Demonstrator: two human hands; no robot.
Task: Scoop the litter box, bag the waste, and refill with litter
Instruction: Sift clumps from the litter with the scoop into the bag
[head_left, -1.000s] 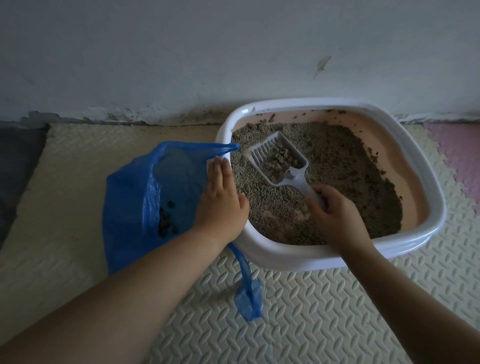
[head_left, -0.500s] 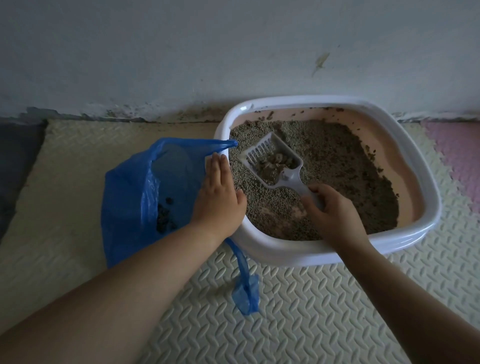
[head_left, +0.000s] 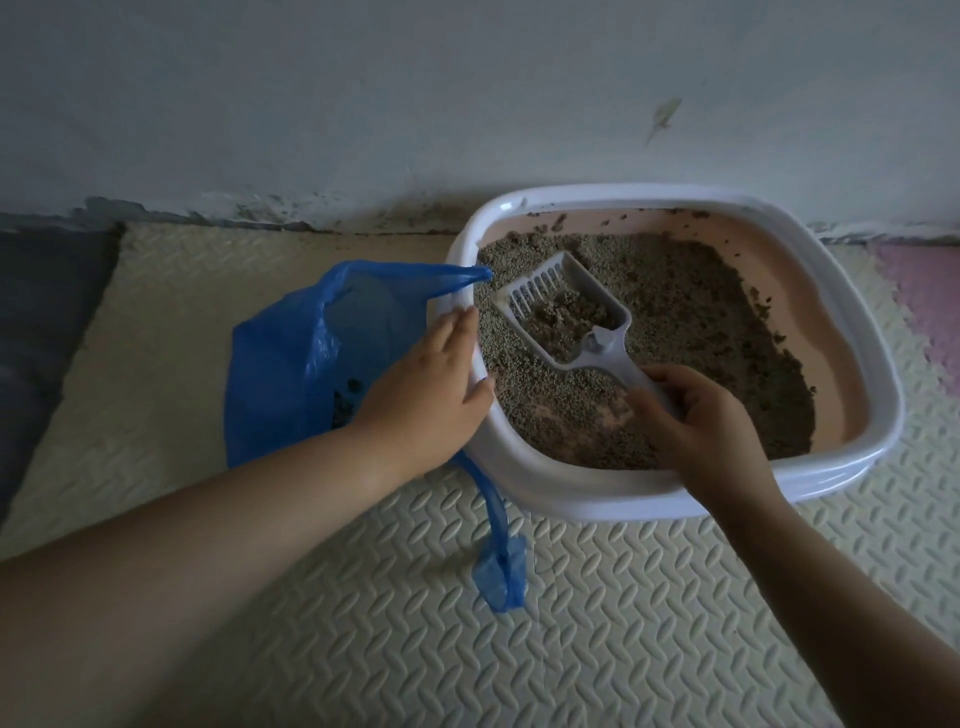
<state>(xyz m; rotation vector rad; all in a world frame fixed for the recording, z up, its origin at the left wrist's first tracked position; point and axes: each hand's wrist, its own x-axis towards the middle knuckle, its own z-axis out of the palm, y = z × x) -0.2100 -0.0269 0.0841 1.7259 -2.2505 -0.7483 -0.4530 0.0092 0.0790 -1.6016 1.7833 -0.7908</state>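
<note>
A white-rimmed litter box with a pink inside holds grey-brown litter. My right hand grips the handle of a white slotted scoop, which carries a clump of litter just above the litter surface. A blue plastic bag lies open on the floor against the box's left side, with dark waste visible inside it. My left hand rests flat with straight fingers on the bag's edge and the box's left rim, holding the bag's mouth open.
The box sits against a pale wall on cream foam floor tiles. A dark grey tile lies at the far left and a pink tile at the far right. A blue bag handle trails across the floor.
The scoop has tilted and shifted slightly within the box, still loaded with litter. My left hand stays on the bag and rim.
</note>
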